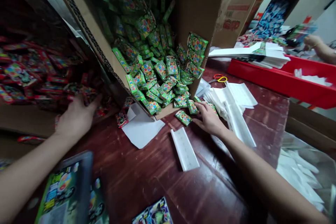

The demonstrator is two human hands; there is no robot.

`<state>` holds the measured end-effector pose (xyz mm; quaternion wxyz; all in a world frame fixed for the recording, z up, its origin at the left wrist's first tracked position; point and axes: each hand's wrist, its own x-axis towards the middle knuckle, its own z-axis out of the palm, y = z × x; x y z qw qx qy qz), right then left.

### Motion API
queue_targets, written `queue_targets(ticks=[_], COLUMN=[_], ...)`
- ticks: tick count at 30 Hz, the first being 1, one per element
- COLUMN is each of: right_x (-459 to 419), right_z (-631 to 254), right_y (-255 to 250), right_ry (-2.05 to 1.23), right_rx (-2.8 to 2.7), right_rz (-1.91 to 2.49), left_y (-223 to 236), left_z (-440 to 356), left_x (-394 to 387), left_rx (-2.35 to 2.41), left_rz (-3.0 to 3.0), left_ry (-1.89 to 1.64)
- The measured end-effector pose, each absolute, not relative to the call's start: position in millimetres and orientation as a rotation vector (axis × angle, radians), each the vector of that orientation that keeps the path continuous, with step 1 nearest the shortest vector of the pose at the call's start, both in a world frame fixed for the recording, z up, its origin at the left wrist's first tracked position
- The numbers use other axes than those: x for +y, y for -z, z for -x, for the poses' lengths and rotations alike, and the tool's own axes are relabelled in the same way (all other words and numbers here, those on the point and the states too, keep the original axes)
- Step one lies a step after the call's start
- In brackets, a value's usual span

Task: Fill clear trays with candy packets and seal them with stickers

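Note:
A big cardboard box (202, 3) lies tipped on its side and spills several small green packets (160, 70) onto the dark red table (162, 182). My right hand (208, 117) rests at the box mouth with its fingers curled on a green packet (212, 106); another green packet (183, 117) lies just left of it. My left hand (76, 117) reaches into a second box at the left holding red packets (28, 73), fingers spread over the pile. A red packet (122, 119) lies loose between the boxes.
White paper sleeves (185, 148) and a stack of them (233, 108) lie on the table, with scissors (219, 78) behind. A red tray (283, 82) with white sheets stands at right, where another person's hand (313, 42) works. Printed cards (65, 192) lie near me.

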<state>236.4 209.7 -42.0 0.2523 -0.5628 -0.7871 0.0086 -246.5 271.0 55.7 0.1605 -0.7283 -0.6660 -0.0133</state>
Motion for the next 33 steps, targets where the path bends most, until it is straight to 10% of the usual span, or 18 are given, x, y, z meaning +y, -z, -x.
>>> queue_targets(ticks=[7, 17, 33], right_x=[220.4, -10.2, -10.1], right_z=[-229.3, -233.9, -239.3], right_y=[26.0, 22.2, 40.5], right_ry=[-0.025, -0.829, -0.607], right_rx=[-2.15, -1.477, -2.339], right_rz=[1.546, 1.56, 1.351], left_y=[-14.4, -26.3, -28.8], left_z=[223.6, 100.4, 33.6], left_x=[195.4, 32.5, 11.1], left_rx=[-1.842, -2.219, -1.203], left_rz=[2.155, 2.876, 3.508], left_ry=[-0.035, 1.223, 0.101])
